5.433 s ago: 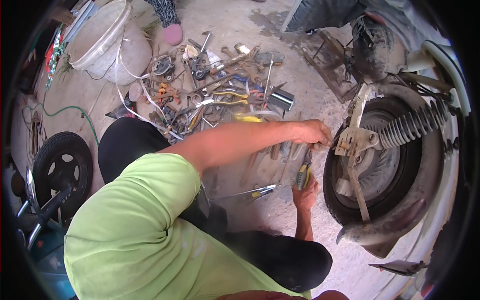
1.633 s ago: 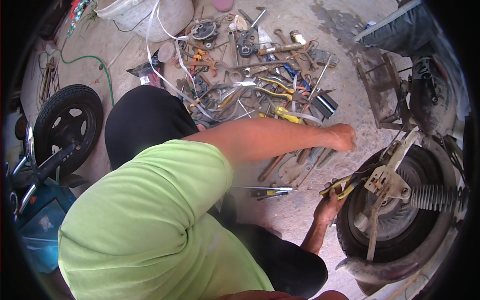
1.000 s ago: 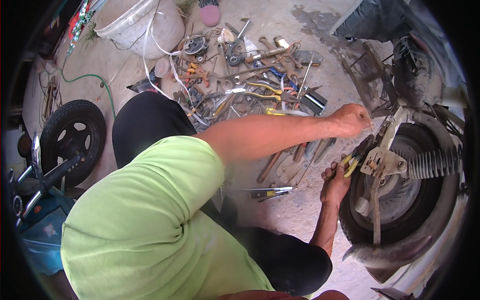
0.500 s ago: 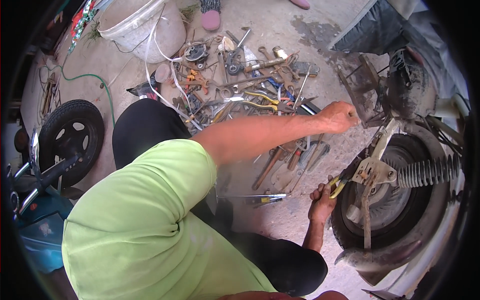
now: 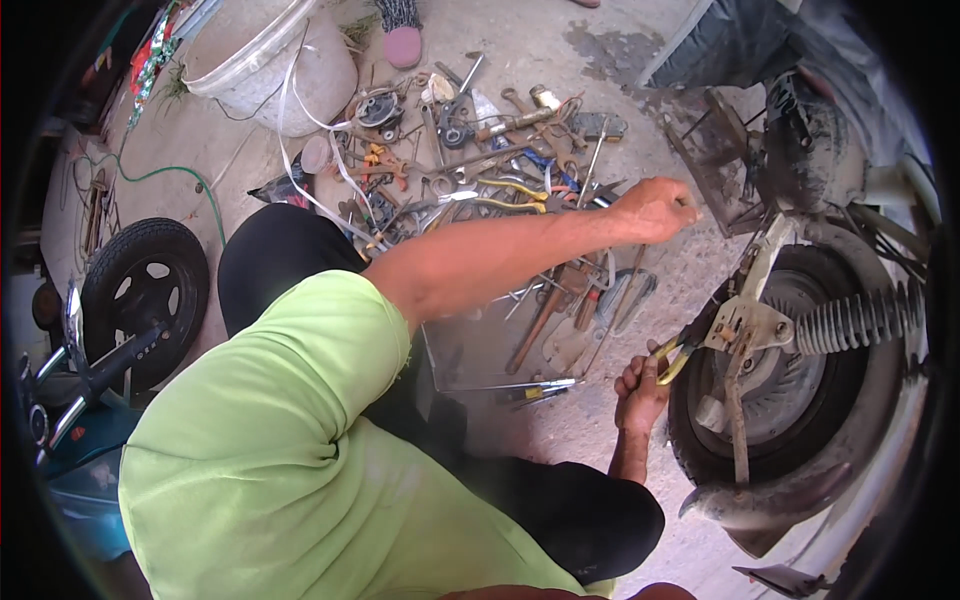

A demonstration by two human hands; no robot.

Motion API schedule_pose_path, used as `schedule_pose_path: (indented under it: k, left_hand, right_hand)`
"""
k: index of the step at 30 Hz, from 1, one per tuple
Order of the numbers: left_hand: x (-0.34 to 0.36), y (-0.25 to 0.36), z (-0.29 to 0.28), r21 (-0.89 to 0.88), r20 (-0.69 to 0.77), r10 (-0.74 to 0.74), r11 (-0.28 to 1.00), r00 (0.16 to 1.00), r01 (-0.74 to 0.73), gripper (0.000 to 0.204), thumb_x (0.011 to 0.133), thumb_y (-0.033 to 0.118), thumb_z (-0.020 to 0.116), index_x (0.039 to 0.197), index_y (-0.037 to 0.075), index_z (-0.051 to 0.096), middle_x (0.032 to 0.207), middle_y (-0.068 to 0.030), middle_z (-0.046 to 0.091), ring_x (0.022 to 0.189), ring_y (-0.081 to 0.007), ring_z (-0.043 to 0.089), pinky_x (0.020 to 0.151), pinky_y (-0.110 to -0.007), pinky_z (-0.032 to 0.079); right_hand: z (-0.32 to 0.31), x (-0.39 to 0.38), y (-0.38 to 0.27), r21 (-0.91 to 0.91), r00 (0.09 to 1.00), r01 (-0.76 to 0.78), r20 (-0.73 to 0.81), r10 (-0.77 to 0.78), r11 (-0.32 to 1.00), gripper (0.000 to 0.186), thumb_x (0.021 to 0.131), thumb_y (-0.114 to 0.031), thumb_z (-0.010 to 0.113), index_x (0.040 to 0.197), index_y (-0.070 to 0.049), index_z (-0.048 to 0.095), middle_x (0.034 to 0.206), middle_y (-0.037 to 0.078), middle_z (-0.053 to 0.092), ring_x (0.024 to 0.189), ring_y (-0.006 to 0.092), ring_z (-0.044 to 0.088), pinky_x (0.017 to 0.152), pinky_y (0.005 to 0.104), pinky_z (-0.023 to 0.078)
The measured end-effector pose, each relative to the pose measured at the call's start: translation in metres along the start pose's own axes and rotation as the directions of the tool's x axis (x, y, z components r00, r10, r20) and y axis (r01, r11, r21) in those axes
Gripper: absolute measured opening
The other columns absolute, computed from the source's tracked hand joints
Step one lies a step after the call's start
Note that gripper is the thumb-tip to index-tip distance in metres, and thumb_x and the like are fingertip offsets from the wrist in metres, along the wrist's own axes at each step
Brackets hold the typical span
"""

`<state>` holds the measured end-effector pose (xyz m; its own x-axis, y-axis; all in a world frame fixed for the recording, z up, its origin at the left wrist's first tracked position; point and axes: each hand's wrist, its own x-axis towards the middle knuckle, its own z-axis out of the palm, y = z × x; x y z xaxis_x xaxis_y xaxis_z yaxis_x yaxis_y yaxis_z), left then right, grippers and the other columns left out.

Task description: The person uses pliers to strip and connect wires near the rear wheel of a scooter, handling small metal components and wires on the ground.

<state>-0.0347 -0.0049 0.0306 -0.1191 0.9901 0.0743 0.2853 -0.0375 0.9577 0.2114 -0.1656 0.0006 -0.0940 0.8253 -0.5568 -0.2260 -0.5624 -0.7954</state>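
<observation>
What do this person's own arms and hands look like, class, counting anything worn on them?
The left arm is bare below a loose, light green short sleeve. The left hand and right hand are ungloved, and no watch or bracelet shows. The right sleeve is out of sight.

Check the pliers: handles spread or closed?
Spread: the pliers show a gap between their yellow handles, in the right hand. Jaws: cannot tell.

Bright, soft light; dark, warped rim.
</observation>
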Motion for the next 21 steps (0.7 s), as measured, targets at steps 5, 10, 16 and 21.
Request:
schedule_pose_path:
  k: [5,10,16,21]
  left_hand:
    - [-0.017,0.000,0.005,-0.048,0.054,-0.032,0.998,0.998,0.035,0.034,0.091,0.035,0.066,0.102,0.003,0.070,0.084,-0.0173,0.070,0.079,-0.0268,0.067,0.074,-0.040,0.051]
    - [-0.076,-0.021,0.060,-0.230,0.388,-0.148,0.940,0.910,0.251,0.056,0.088,0.053,0.066,0.099,-0.002,0.066,0.092,-0.0181,0.069,0.091,-0.0286,0.066,0.081,-0.040,0.051]
    - [-0.114,-0.015,0.068,-0.591,0.507,-0.227,0.611,0.832,0.527,0.065,0.081,0.052,0.077,0.113,-0.002,0.059,0.095,-0.0085,0.064,0.085,-0.0201,0.058,0.074,-0.035,0.048]
    - [-0.095,-0.026,0.066,-0.479,0.769,0.013,0.674,0.639,0.562,0.048,0.085,0.044,0.075,0.105,0.002,0.067,0.091,-0.0061,0.065,0.078,-0.0155,0.056,0.065,-0.033,0.047]
  right_hand:
    - [0.022,0.007,0.010,0.088,0.998,0.059,0.022,-0.062,0.994,0.038,0.103,-0.013,0.051,0.140,-0.006,0.044,0.082,-0.001,0.046,0.058,0.0055,0.034,0.049,0.0212,0.026]
    - [0.007,0.010,0.014,-0.090,0.991,0.129,-0.009,-0.130,0.988,0.042,0.102,-0.011,0.051,0.142,-0.004,0.042,0.085,-0.001,0.049,0.063,0.0057,0.040,0.051,0.0213,0.032]
    - [-0.001,0.011,0.013,0.117,0.979,-0.015,0.203,-0.010,0.993,0.033,0.104,-0.022,0.051,0.133,-0.006,0.050,0.085,0.001,0.052,0.071,0.0128,0.047,0.063,0.0299,0.041]
    - [0.006,0.015,0.009,0.251,0.890,-0.243,0.442,0.112,0.937,0.036,0.101,-0.044,0.055,0.115,-0.011,0.058,0.087,0.001,0.057,0.079,0.0195,0.052,0.071,0.0366,0.044]
